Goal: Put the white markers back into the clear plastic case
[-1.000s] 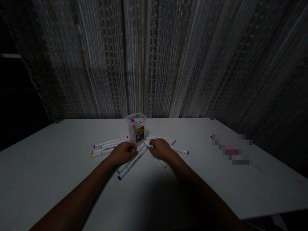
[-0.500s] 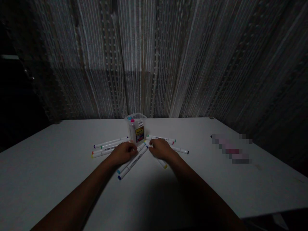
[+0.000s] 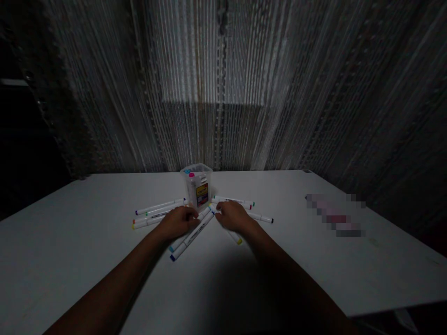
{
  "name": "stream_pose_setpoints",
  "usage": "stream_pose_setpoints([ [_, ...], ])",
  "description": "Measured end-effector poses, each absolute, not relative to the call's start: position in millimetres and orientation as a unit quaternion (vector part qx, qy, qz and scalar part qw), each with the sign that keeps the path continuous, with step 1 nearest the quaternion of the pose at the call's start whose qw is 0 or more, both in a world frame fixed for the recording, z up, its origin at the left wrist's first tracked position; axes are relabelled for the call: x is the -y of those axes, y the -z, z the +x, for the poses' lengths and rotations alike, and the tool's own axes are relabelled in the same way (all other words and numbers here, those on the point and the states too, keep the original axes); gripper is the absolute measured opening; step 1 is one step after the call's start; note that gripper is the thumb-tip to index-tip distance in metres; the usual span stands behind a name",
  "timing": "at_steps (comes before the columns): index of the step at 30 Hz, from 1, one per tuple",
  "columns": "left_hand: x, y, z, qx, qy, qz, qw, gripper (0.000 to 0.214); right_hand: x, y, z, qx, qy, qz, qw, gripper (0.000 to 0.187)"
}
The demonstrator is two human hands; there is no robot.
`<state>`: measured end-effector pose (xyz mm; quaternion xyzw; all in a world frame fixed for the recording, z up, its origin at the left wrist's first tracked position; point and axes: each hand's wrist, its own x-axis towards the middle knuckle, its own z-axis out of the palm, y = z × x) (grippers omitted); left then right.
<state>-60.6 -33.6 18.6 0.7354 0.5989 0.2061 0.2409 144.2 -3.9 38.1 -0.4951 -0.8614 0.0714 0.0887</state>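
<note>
A clear plastic tub (image 3: 197,187) with a yellow label stands upright on the white table (image 3: 87,260), two capped markers inside it. Several white markers lie fanned around it. My left hand (image 3: 178,222) rests palm down on the table just left of two markers with blue ends (image 3: 191,234), fingers curled loosely over the inner ends of the left group of markers (image 3: 155,212). My right hand (image 3: 233,216) lies palm down to the right of the tub, fingers bent over a yellow-ended marker (image 3: 234,237) and touching other markers (image 3: 244,203). The dim light hides what either hand holds.
A blurred-out object (image 3: 337,215) lies at the table's right side. Behind the table hangs a wall of beaded strings (image 3: 223,88). The table's right front corner (image 3: 412,304) drops away into darkness.
Both hands and the markers stay where they were. Only the light patches on the bead curtain behind have shifted.
</note>
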Motion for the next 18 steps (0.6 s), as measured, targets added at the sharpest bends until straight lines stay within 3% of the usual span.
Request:
stream_pose_setpoints([
  [18, 35.4, -22.5, -58.2, -0.593, -0.196, 0.746, 0.234, 0.03, 5.9, -40.0, 144.8, 0.861, -0.076, -0.495, 0.09, 0.03],
])
